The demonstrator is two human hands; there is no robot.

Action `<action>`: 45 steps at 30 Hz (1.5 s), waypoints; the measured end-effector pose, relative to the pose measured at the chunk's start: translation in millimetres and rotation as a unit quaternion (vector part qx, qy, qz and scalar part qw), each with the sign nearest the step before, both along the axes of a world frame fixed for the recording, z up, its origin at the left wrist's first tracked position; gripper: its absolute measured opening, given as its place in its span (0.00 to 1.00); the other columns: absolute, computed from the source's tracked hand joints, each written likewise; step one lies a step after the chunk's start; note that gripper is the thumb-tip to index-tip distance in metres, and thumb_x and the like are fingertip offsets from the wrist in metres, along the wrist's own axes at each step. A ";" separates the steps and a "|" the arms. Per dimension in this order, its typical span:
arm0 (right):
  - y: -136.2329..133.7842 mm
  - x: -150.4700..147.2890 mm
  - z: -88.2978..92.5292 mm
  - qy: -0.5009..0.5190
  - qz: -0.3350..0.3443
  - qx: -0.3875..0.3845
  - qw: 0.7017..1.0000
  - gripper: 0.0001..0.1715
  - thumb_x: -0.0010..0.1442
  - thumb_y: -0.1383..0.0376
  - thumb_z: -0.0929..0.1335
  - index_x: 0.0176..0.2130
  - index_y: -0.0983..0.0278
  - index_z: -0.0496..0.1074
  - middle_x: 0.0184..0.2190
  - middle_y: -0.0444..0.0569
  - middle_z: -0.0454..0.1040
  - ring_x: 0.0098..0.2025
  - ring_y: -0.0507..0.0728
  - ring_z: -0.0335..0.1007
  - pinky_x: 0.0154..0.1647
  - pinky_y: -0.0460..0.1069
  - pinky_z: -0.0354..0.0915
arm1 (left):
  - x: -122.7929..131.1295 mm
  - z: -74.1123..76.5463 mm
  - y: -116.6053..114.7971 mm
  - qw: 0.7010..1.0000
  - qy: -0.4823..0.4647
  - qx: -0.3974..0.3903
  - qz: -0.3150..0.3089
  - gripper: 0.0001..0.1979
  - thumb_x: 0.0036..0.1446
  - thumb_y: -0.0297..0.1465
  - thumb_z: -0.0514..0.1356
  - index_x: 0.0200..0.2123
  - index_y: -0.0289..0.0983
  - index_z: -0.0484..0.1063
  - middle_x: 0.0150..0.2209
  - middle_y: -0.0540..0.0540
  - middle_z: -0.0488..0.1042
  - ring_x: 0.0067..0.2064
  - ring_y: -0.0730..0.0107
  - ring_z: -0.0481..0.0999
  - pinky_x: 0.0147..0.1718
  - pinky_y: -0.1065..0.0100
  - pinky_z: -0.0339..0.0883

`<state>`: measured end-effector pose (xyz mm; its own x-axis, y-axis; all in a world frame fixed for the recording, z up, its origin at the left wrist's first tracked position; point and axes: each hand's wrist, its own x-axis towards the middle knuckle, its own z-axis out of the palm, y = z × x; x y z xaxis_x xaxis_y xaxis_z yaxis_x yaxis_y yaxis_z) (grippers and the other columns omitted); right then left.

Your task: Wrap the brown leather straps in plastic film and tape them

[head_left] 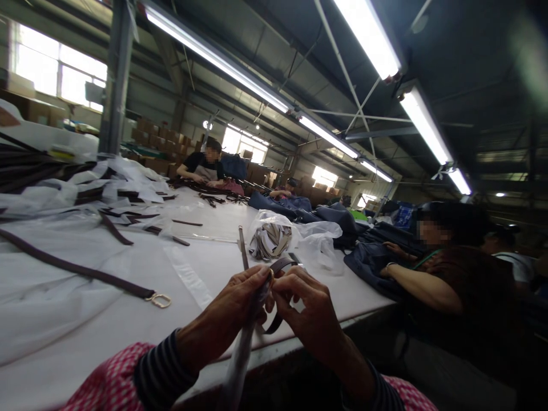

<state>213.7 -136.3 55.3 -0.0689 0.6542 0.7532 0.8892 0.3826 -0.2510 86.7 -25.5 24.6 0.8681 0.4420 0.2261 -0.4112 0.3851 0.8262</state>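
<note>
Pinching a narrow dark brown strap (278, 265) above the front edge of a long white worktable (359, 297); the left hand (240, 302) and right hand (306, 308) sit close together, both clamped on the strap, with a small metal ring (270, 275) at the left thumb; a strip of clear plastic film (240, 359) hangs down from the hands past the table edge; pink checked sleeves (111, 382) with dark striped cuffs (160, 365) cover the forearms; ahead, a translucent plastic bag (270, 240) holds a bundle of folded straps; to the left, a long brown strap (77, 271) with a gold rectangular buckle (160, 300) lies on white plastic sheeting (43, 297); a co-worker in a brown top (454, 268) sits at the right beside dark blue fabric (377, 262); another co-worker in black (203, 165) works across the table.
</note>
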 end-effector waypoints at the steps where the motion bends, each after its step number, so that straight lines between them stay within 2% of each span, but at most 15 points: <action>1: 0.2 0.1 0.7 0.007 0.003 0.001 1.000 0.08 0.63 0.74 0.71 0.33 0.61 0.73 0.30 0.43 0.71 0.33 0.53 0.67 0.36 0.48 0.63 | 0.1 -1.2 0.7 1.000 -0.001 0.005 0.001 0.19 0.64 0.46 0.63 0.30 0.36 0.69 0.23 0.51 0.69 0.24 0.76 0.65 0.23 0.75 0.62; 6: 1.6 2.3 3.4 0.032 -0.013 0.021 0.999 0.07 0.64 0.71 0.71 0.33 0.61 0.73 0.29 0.42 0.69 0.30 0.52 0.65 0.32 0.48 0.62 | -1.2 -6.0 3.8 1.000 -0.004 -0.014 -0.009 0.16 0.66 0.43 0.62 0.34 0.35 0.72 0.25 0.51 0.68 0.25 0.76 0.68 0.23 0.76 0.61; 12: 3.0 -1.6 -4.2 -0.045 -0.003 0.048 0.998 0.06 0.64 0.72 0.71 0.40 0.62 0.74 0.33 0.46 0.75 0.36 0.54 0.71 0.38 0.49 0.65 | -5.3 -3.0 1.5 1.000 -0.010 -0.012 -0.009 0.15 0.67 0.43 0.61 0.37 0.36 0.72 0.25 0.52 0.66 0.24 0.77 0.65 0.20 0.78 0.58; 19: 8.3 -7.3 -8.0 -0.098 0.021 0.082 0.992 0.09 0.65 0.76 0.69 0.37 0.62 0.72 0.30 0.46 0.75 0.35 0.55 0.70 0.40 0.51 0.66 | -7.8 -2.4 -2.3 0.999 -0.008 -0.031 -0.010 0.16 0.64 0.43 0.64 0.33 0.37 0.68 0.24 0.53 0.65 0.23 0.77 0.62 0.19 0.78 0.57; 22: 9.4 -7.3 -8.6 -0.082 0.023 0.083 0.993 0.10 0.63 0.77 0.69 0.36 0.62 0.72 0.29 0.46 0.74 0.34 0.55 0.69 0.39 0.51 0.66 | -7.2 -5.3 -0.4 1.000 -0.003 -0.013 0.009 0.17 0.65 0.44 0.63 0.32 0.36 0.68 0.24 0.52 0.66 0.23 0.77 0.64 0.22 0.76 0.61; 28: 7.0 -10.3 -5.9 -0.065 0.022 0.080 0.994 0.11 0.62 0.78 0.68 0.34 0.62 0.72 0.28 0.46 0.74 0.33 0.54 0.67 0.39 0.51 0.64 | -7.6 -5.3 3.9 0.999 0.000 0.049 0.010 0.20 0.67 0.44 0.59 0.29 0.36 0.67 0.23 0.51 0.68 0.24 0.76 0.65 0.26 0.74 0.62; 32: 4.8 -11.3 1.0 0.006 0.003 0.051 0.999 0.10 0.62 0.75 0.70 0.30 0.63 0.73 0.27 0.44 0.70 0.31 0.53 0.65 0.33 0.49 0.62 | -11.0 -2.4 3.2 0.994 0.023 0.096 0.051 0.19 0.68 0.45 0.58 0.31 0.35 0.70 0.26 0.49 0.72 0.28 0.73 0.70 0.30 0.72 0.65; 35: 3.6 -9.5 7.1 0.080 -0.024 0.017 0.996 0.08 0.61 0.72 0.71 0.30 0.63 0.75 0.26 0.43 0.69 0.29 0.51 0.64 0.31 0.48 0.60 | -12.4 -6.8 3.0 0.994 0.019 0.109 0.016 0.18 0.69 0.45 0.57 0.37 0.35 0.73 0.31 0.47 0.75 0.30 0.71 0.73 0.33 0.70 0.68; 37: 3.5 -7.6 6.1 0.132 -0.035 -0.012 0.991 0.07 0.60 0.70 0.72 0.29 0.63 0.76 0.27 0.43 0.69 0.28 0.51 0.63 0.30 0.47 0.60 | -12.5 -11.7 3.6 0.994 0.008 0.106 -0.006 0.16 0.67 0.43 0.60 0.40 0.35 0.73 0.30 0.48 0.74 0.29 0.72 0.71 0.32 0.70 0.67; 39: 4.2 -5.4 -1.9 0.225 -0.037 -0.056 0.972 0.08 0.59 0.65 0.74 0.28 0.64 0.76 0.25 0.43 0.70 0.26 0.50 0.61 0.27 0.46 0.58 | -12.8 -15.4 4.4 0.995 0.000 0.098 0.003 0.13 0.65 0.40 0.63 0.41 0.34 0.73 0.28 0.49 0.73 0.27 0.74 0.69 0.30 0.72 0.67; 41: 6.5 -2.5 -15.0 0.361 -0.001 -0.126 0.924 0.13 0.60 0.59 0.74 0.28 0.65 0.77 0.24 0.43 0.70 0.24 0.49 0.60 0.24 0.45 0.56 | -14.1 -17.2 4.3 0.996 -0.001 0.092 0.019 0.13 0.64 0.40 0.64 0.41 0.35 0.73 0.28 0.50 0.72 0.27 0.74 0.69 0.28 0.72 0.67; 43: 10.9 1.8 -27.4 0.511 0.081 -0.187 0.835 0.20 0.60 0.50 0.73 0.33 0.65 0.79 0.27 0.46 0.73 0.26 0.50 0.64 0.22 0.44 0.57 | -15.6 -18.0 2.5 0.995 0.008 0.093 0.017 0.13 0.63 0.40 0.65 0.41 0.35 0.72 0.29 0.49 0.73 0.26 0.74 0.70 0.27 0.72 0.66; 45: 17.4 7.6 -32.8 0.635 0.149 -0.193 0.733 0.27 0.57 0.44 0.73 0.39 0.65 0.81 0.33 0.49 0.77 0.29 0.52 0.68 0.20 0.43 0.58 | -15.9 -19.6 -1.4 0.995 0.026 0.099 -0.008 0.14 0.62 0.40 0.66 0.41 0.35 0.72 0.29 0.48 0.75 0.24 0.75 0.70 0.25 0.73 0.64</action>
